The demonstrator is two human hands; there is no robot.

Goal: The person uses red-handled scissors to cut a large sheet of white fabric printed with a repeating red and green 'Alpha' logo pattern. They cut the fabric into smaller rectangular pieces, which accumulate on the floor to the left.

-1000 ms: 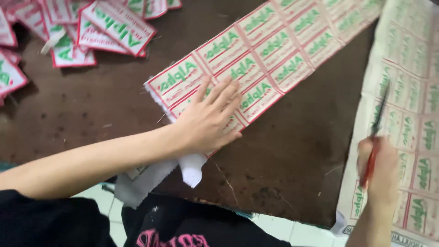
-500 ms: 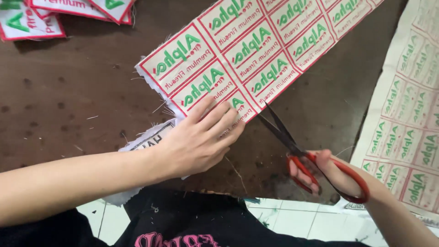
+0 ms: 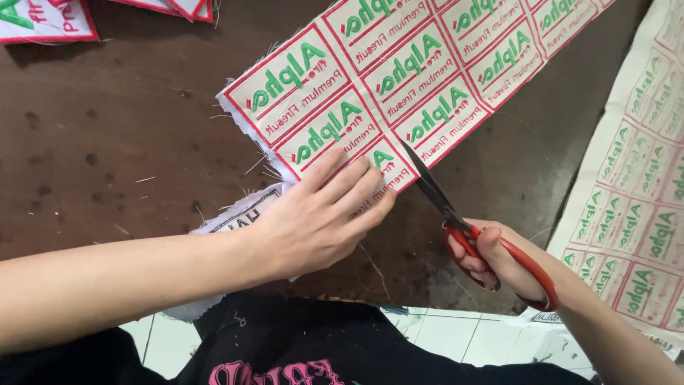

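Note:
A white fabric sheet of woven labels point(image 3: 399, 78), each with a red border and green lettering, lies slanted across the dark brown table point(image 3: 107, 157). My left hand point(image 3: 320, 217) lies flat on the sheet's near corner, fingers together, pinning it down. My right hand point(image 3: 499, 260) grips red-handled scissors point(image 3: 456, 214). Their dark blades point up and left, with the tips at the sheet's near edge just right of my left fingertips.
A second sheet of the same labels point(image 3: 641, 185) hangs over the table's right edge. Cut single labels point(image 3: 43, 21) lie at the far left corner. Another white cloth piece point(image 3: 242, 214) shows under my left wrist. Loose threads dot the table; pale floor tiles show below.
My right hand has brought the scissors from the right-hand sheet over to the near edge of the middle sheet. My left hand stays pressed on the sheet's corner. The view has closed in.

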